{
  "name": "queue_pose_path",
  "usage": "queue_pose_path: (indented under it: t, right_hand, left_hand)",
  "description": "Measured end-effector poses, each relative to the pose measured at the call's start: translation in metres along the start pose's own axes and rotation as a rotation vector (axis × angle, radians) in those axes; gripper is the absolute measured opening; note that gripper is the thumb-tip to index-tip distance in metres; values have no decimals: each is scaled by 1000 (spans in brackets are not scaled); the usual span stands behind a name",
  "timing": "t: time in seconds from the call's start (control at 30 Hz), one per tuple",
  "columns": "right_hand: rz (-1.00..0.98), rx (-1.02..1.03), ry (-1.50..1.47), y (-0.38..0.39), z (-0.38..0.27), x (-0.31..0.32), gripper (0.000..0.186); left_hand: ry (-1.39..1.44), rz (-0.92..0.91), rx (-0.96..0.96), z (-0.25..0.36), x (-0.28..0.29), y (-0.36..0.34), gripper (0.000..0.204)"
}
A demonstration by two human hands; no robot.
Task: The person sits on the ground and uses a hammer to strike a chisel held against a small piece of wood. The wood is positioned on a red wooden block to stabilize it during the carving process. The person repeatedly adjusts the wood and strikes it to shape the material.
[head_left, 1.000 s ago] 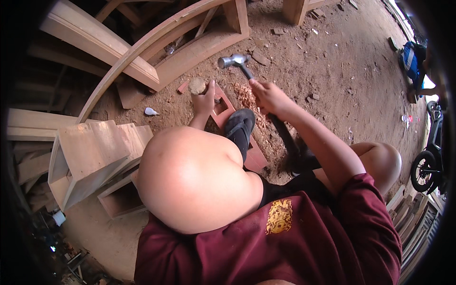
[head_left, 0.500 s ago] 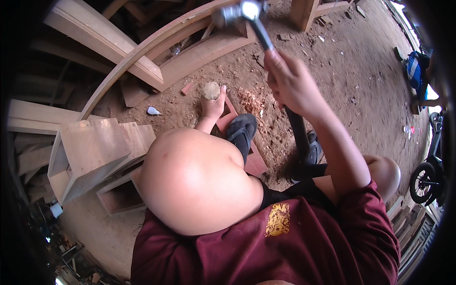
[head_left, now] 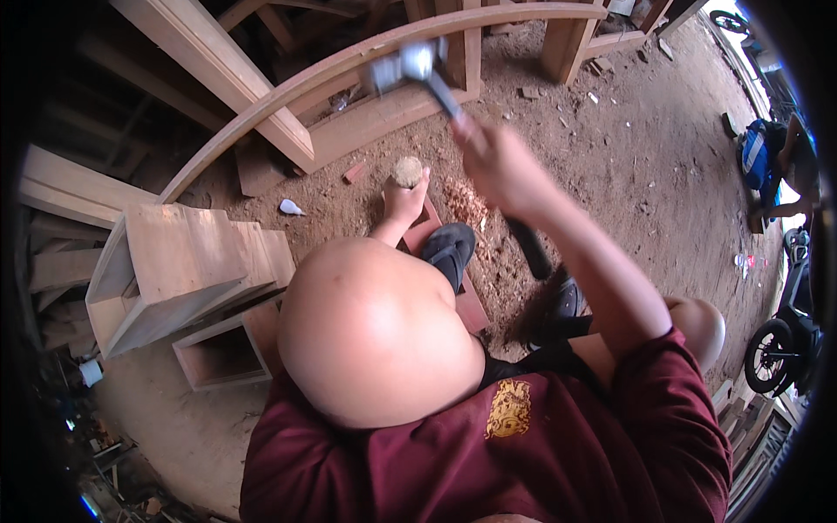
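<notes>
My right hand point(head_left: 506, 170) is wrapped around the dark handle of a hammer point(head_left: 417, 63), whose metal head is blurred by motion. The hammer head hangs in the air beyond my left hand point(head_left: 401, 207). That left hand grips an upright tool with a round, pale wooden end, which looks like a chisel point(head_left: 407, 171); its lower part is hidden by the hand. Beneath it lies a reddish wooden board point(head_left: 472, 311), with my sandalled left foot point(head_left: 449, 248) resting on it. Wood chips point(head_left: 465, 199) are heaped on the dirt beside the board.
A curved wooden rail and frame point(head_left: 366, 54) stand at the far side. Stepped wooden pieces point(head_left: 179, 253) and an open box point(head_left: 218, 357) are to the left. A small white bottle point(head_left: 291, 207) lies on the dirt. Another person point(head_left: 793, 166) and a motorbike point(head_left: 776, 349) are at right.
My right hand has brought the hammer left and closer to the chisel. My left hand keeps its grip on the chisel. The whole view has shifted slightly.
</notes>
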State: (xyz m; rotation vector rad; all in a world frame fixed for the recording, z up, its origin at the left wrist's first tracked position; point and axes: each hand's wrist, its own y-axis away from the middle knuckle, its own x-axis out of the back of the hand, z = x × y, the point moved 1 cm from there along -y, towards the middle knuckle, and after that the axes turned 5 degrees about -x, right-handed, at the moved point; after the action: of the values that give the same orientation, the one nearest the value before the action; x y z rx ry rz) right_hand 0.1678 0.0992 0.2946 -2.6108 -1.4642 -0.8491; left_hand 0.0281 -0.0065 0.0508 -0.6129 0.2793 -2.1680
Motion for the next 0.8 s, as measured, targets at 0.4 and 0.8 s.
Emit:
queue_pose_path:
  t: [0.4,0.8]
  right_hand:
    - [-226,-313,-200,11,104,-66,45]
    - [-88,-295,-534,2,59,12,42]
  left_hand:
    - [61,84,151,9,4,-3,11]
    - [56,27,131,-26,23,12,24]
